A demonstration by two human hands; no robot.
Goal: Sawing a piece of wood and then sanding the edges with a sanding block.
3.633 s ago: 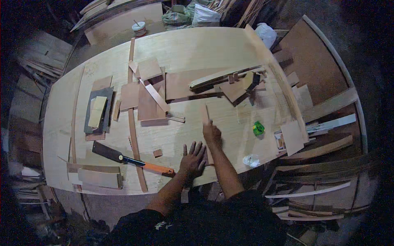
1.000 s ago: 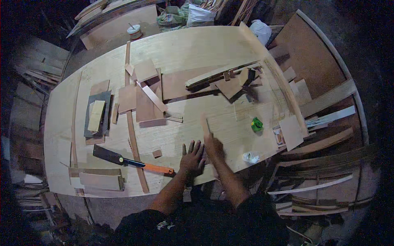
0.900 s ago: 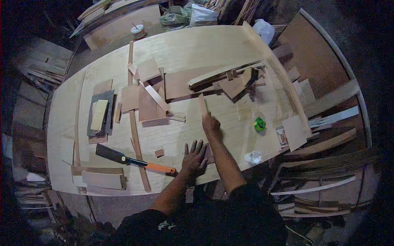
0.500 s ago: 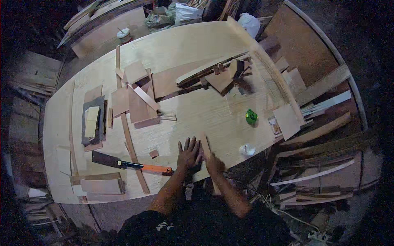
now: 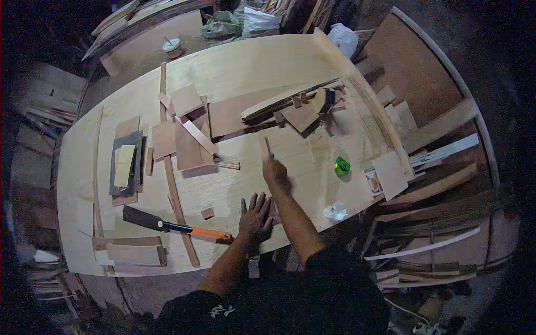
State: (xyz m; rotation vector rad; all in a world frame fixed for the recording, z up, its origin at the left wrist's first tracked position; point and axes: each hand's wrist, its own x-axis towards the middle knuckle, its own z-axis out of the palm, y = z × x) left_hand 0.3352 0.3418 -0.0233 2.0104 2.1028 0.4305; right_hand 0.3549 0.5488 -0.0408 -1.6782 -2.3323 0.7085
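My left hand point(image 5: 255, 219) lies flat near the front edge of the pale plywood sheet point(image 5: 312, 223), fingers spread. Beside its fingers a bit of reddish wood point(image 5: 274, 210) shows, mostly covered, so its shape is unclear. Farther forward, my right hand point(image 5: 276, 171) is closed round a thin flat wooden strip point(image 5: 264, 146), whose end sticks out ahead of the fingers. To the left of my left hand rests a handsaw point(image 5: 206, 233) with a dark wide blade and an orange handle. A small square wood piece point(image 5: 207, 213) lies above that handle.
Thin plywood offcuts point(image 5: 190, 146) pile up at centre left. A stack of strips and blocks point(image 5: 301, 114) lies farther back. On the right are a green tape measure point(image 5: 342, 166) and a clear crumpled plastic item point(image 5: 336, 211). A white tub point(image 5: 172, 48) stands beyond the far edge.
My right hand has slid forward and slightly left with the wooden strip, away from my body. My left hand stays nearly in place, flat on the sheet.
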